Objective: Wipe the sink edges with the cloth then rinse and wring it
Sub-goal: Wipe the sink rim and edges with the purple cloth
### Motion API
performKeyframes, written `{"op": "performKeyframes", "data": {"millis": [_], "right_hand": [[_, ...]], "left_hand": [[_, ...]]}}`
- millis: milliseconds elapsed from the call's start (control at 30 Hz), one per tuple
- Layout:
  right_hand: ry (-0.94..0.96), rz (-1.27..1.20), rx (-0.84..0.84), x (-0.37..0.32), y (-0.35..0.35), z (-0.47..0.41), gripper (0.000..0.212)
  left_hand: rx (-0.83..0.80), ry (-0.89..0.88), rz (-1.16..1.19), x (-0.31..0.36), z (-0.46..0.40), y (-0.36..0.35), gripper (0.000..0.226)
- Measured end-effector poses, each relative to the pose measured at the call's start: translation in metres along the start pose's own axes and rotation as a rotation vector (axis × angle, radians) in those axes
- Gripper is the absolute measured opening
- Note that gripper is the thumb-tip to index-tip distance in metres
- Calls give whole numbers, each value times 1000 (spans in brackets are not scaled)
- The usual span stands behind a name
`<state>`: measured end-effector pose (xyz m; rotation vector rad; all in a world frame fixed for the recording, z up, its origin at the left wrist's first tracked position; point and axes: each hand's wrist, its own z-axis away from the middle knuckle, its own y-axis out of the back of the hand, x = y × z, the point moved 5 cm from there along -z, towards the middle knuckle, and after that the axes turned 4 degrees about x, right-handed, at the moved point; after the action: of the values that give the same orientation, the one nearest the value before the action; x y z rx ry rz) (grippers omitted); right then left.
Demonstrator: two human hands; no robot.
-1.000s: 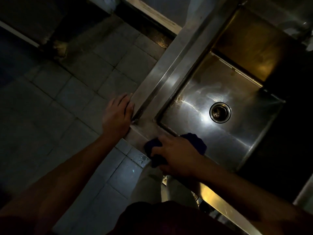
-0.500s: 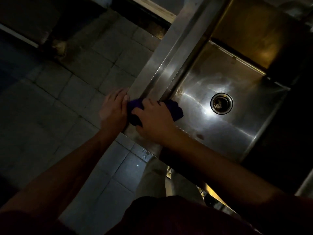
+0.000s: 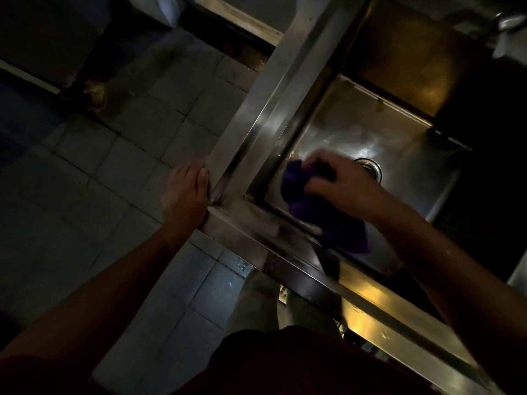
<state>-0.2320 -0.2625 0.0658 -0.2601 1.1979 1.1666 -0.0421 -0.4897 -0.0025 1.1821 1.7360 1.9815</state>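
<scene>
The cloth point(image 3: 302, 192) is dark purple and bunched, and it hangs over the near left corner of the sink point(image 3: 285, 109), with its lower part trailing down toward the front rim. The right hand point(image 3: 339, 186) grips it, the fingers curled round the upper part of the bundle. I cannot tell if the cloth touches the steel at this moment or is lifted a little above it. The left hand point(image 3: 185, 192) holds nothing; it rests with straight fingers against the outer corner of the sink frame, beside the left rim. Deeper in the basin the drain point(image 3: 370, 166) shows just beside the right hand. At the top right something like a faucet point(image 3: 504, 27) is visible, but it is too dark to be sure, and no running water can be seen. Below the frame there is a tiled floor point(image 3: 114, 181).

In my judgement the task is in the wiping part, at the corner where two edges meet. The rinsing and the wringing are not yet done
</scene>
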Motion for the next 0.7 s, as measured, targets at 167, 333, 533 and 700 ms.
{"op": "performKeyframes", "data": {"millis": [167,333,533,700], "right_hand": [[120,-683,388,-54,5,-41,22],[-23,-406,421,-25,-55,-55,56],[175,571,465,-37,-90,-54,62],[296,736,266,-38,-123,-72,76]], "left_hand": [[-58,23,-34,-1,-1,0,42],[-48,42,-48,-1,0,-1,31],[-27,9,-61,-1,-1,1,25],[-41,-7,-29,1,-1,2,29]]}}
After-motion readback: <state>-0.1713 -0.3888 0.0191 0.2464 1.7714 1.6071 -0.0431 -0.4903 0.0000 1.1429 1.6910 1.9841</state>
